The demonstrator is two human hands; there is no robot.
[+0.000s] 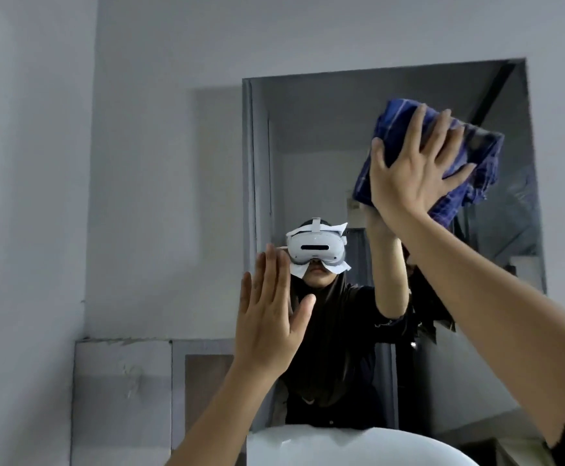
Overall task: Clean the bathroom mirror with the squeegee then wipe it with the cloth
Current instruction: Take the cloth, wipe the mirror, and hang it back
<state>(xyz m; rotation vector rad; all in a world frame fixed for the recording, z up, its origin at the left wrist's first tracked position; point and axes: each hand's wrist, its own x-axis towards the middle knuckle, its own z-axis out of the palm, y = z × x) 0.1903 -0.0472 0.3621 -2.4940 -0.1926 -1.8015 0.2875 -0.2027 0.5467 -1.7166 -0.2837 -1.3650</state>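
The bathroom mirror [324,156] hangs on the grey wall ahead and reflects me in dark clothes. My right hand [415,166] presses a folded blue checked cloth [476,153] flat against the upper right part of the glass, fingers spread over it. My left hand [274,311] is raised with flat, spread fingers at the mirror's left edge and holds nothing; I cannot tell whether it touches the glass. No squeegee is in view.
The white rim of a basin [341,445] curves across the bottom below the mirror. A pale panel [123,398] leans against the wall at lower left. The grey wall [156,163] fills the left side.
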